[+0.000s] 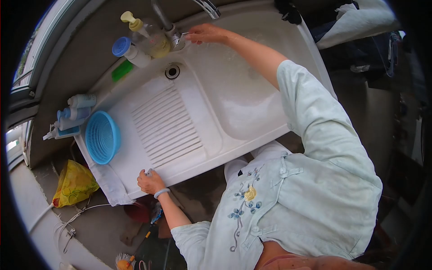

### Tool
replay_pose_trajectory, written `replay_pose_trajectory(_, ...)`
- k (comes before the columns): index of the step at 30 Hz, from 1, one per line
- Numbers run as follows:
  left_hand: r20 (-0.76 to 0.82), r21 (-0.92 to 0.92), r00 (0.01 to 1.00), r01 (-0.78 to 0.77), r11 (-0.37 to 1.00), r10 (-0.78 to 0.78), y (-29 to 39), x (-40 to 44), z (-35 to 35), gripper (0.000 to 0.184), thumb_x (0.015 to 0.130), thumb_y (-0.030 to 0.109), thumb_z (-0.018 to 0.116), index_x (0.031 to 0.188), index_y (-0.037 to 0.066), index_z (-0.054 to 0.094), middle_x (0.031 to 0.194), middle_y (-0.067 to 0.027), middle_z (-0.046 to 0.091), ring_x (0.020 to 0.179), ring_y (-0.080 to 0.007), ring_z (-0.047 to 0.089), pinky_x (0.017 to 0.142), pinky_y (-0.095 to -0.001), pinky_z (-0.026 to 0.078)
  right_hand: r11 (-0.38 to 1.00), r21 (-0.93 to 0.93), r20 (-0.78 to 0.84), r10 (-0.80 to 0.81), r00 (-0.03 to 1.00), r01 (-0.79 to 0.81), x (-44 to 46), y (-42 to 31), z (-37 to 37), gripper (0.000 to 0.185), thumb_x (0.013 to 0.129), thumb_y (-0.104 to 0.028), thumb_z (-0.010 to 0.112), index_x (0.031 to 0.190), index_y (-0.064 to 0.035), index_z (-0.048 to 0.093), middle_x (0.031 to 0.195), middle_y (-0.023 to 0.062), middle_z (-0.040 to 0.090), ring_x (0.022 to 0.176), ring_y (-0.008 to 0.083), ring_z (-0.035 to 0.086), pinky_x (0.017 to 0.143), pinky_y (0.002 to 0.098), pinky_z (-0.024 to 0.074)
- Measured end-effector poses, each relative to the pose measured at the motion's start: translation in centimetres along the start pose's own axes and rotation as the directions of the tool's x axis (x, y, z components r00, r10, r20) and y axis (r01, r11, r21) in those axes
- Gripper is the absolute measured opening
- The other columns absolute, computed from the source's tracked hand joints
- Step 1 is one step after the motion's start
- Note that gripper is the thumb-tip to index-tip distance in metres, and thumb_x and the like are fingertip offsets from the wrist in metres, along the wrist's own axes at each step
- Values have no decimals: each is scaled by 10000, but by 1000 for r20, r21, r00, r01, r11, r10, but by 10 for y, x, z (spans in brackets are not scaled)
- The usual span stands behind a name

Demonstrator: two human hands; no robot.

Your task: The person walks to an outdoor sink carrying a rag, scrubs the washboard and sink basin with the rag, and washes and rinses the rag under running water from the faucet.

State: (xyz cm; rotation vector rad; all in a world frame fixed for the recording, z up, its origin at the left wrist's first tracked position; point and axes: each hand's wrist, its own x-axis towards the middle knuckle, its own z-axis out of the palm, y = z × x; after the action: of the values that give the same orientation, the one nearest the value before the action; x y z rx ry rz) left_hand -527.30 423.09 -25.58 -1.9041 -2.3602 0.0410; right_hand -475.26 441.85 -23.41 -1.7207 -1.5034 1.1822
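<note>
My right hand (204, 34) reaches across the sink to the tap base (176, 39), with its fingers closed on the tap handle (183, 38). My left hand (152, 182), with a pale bangle at the wrist, rests on the front rim of the washboard side. Its fingers curl round a small greyish thing (149, 172), mostly hidden. Between the hands lies the ribbed washboard (168, 128) of the white sink (265, 130). The tap spout (209, 8) points over the basin at the top edge of the view.
A pump bottle (155, 41), a blue-capped bottle (135, 54) and a green block (122, 70) stand along the back ledge. A blue basket (102, 137) and several bottles (76, 112) are at the left. A yellow bag (74, 183) hangs below. Dark cloth (360, 54) lies right.
</note>
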Motion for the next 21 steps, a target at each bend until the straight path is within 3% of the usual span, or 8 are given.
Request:
replay_pose_trajectory(3,-119,-3,993,13,1000,-13,4,-6,8,322,726,226,695,1021,114,630,957,-107,593,934,-319,555,776,-455,442,981,185,-78,66,995,-50,-20,69,-11,357,887,-398,581,1025,-76,653,883,32,630,807,136,574,733,297,459)
replay_pose_trajectory(6,-174,39,984,33,999,-26,9,-15,4,317,732,230,701,1017,113,626,955,-89,586,949,-299,544,797,-443,427,963,130,-200,257,945,-235,-58,188,-1,299,900,-311,560,1025,-59,659,858,57,647,784,154,580,721,305,470)
replay_pose_trajectory(7,-208,53,977,-22,998,33,7,-19,7,308,738,227,696,1015,113,623,961,-82,582,961,-293,539,811,-443,419,924,110,-215,382,899,-367,-82,198,3,297,898,-243,570,1097,-34,639,936,88,665,843,192,611,794,316,478)
replay_pose_trajectory(9,-238,72,967,-78,994,93,7,-27,8,300,744,224,690,1014,114,619,967,-76,577,972,-286,535,826,-443,412,897,-134,-373,348,860,-421,-115,239,28,294,880,-205,568,1091,-10,634,962,171,668,884,301,630,828,372,479)
replay_pose_trajectory(11,-251,138,956,-120,983,152,12,-30,8,292,742,210,685,1008,112,612,987,-77,571,989,-282,534,845,-446,411,857,-166,-451,374,811,-488,-135,269,57,256,864,-153,542,1044,6,629,1025,234,622,957,392,594,854,435,466)
replay_pose_trajectory(15,-228,161,963,-106,981,142,22,-31,9,289,727,189,684,994,110,607,1009,-84,571,1017,-284,530,868,-448,404,805,-288,-502,334,798,-519,-146,277,96,249,858,-139,523,1035,19,598,1065,238,578,996,407,560,862,459,457)
replay_pose_trajectory(17,-231,173,962,-104,979,143,26,-31,12,288,709,173,686,975,105,600,1008,-93,570,1021,-290,527,881,-451,399,749,-198,-657,377,653,-632,-146,265,110,241,833,-103,525,1035,21,571,1089,227,540,1030,392,526,869,456,454)
replay_pose_trajectory(21,-216,224,973,-36,974,86,31,-31,10,301,690,166,694,968,102,596,1021,-103,573,1030,-294,528,890,-453,394,671,-402,-650,270,710,-623,-145,244,117,254,814,-87,547,1045,14,567,1089,197,536,1045,368,513,879,437,453)
